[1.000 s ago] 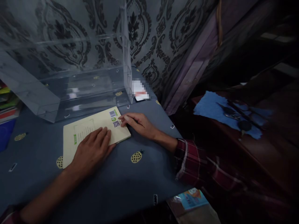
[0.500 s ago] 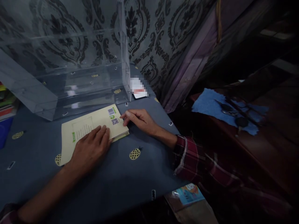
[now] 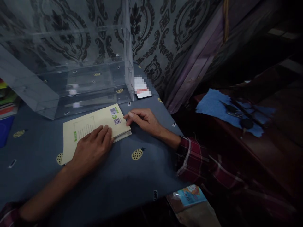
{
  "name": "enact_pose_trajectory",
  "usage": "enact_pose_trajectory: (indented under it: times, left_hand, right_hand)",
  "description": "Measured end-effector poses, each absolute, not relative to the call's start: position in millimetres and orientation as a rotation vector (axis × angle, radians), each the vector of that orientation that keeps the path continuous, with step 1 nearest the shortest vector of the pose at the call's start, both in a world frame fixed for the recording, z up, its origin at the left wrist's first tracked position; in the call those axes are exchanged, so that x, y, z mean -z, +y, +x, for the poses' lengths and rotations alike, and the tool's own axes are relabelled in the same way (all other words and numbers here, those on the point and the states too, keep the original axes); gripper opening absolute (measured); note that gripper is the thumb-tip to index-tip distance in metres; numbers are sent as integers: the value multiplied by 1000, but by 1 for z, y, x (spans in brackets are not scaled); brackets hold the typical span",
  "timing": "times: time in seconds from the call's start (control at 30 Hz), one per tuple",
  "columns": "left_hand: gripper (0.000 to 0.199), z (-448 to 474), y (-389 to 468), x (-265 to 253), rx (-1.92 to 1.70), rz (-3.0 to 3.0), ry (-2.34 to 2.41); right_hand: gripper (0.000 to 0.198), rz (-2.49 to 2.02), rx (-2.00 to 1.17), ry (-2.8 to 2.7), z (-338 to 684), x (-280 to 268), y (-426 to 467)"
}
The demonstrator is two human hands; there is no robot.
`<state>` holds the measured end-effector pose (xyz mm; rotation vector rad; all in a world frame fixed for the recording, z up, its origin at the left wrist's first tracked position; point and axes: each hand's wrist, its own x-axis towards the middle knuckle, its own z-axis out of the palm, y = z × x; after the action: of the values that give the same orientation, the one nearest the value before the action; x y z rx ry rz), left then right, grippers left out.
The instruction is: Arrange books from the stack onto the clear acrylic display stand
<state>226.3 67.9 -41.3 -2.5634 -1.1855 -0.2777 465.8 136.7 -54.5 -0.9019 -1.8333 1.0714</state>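
Note:
A pale yellow book (image 3: 81,124) lies on the blue tablecloth, its printed cover up with a barcode and a QR code near the right end. My left hand (image 3: 94,143) rests flat across the lower part of the cover, fingers stretched out. At the book's right edge is my right hand (image 3: 142,119), its fingers curled and thumb drawn in against the edge of the cover. A narrow gap shows between the cover and the pages below at the near right corner. The right fingertips are partly hidden.
A clear plastic stand (image 3: 47,104) rises behind the book, with a white card (image 3: 143,93) beside it. Colourful books (image 3: 8,105) and a blue item (image 3: 6,130) lie at the left. Right, a blue cloth (image 3: 210,102) holds keys (image 3: 246,123). A packet (image 3: 191,195) sits below the table edge.
The view has shifted slightly. At the near right corner, the layer beneath the cover now looks white rather than green. Both hands keep nearly the same places on the book.

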Motion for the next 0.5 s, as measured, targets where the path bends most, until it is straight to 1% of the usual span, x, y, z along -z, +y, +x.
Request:
enact_pose_trajectory:
  times: [0.2, 0.37, 0.5]
  left_hand:
    - [40, 228, 64, 44, 246, -2563, -1202]
    - [44, 214, 73, 39, 257, -2653, -1295]
    - [48, 178, 96, 33, 149, -2532, -1622]
  right_hand:
    - [36, -887, -1050, -1902, 467, 54, 134]
    - [25, -891, -891, -2135, 466, 58, 130]
    - [25, -871, -731, -2204, 463, 60, 127]
